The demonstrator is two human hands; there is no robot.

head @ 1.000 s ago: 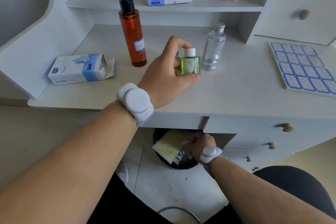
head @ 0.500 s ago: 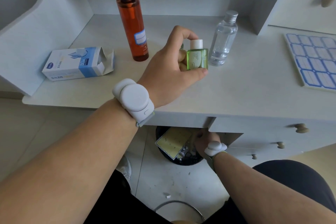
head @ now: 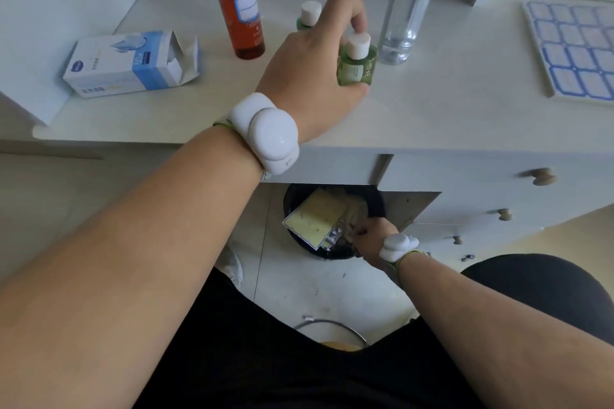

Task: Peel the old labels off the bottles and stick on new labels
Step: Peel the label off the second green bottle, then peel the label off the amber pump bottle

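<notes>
My left hand [head: 312, 73] grips a small green bottle [head: 357, 65] with a white cap, upright on the white desk [head: 432, 109]. A second small green bottle [head: 309, 15] stands just behind that hand. A tall orange bottle [head: 237, 0] with a blue-edged label stands at the back left, and a clear bottle [head: 407, 10] at the back right. A sheet of blue-edged labels [head: 578, 50] lies at the right. My right hand [head: 370, 236] reaches down into a black bin [head: 332, 254] under the desk, fingers curled; what they hold is hidden.
An opened white-and-blue carton [head: 129, 63] lies on the desk's left side. Drawers with round knobs [head: 540, 176] are at the lower right. The bin holds a yellow card [head: 314, 219] and scraps. A shelf wall rises at the left.
The view has dropped and moved closer. My left hand keeps its grip on the green bottle. The second green bottle now shows behind it. My right hand stays at the bin.
</notes>
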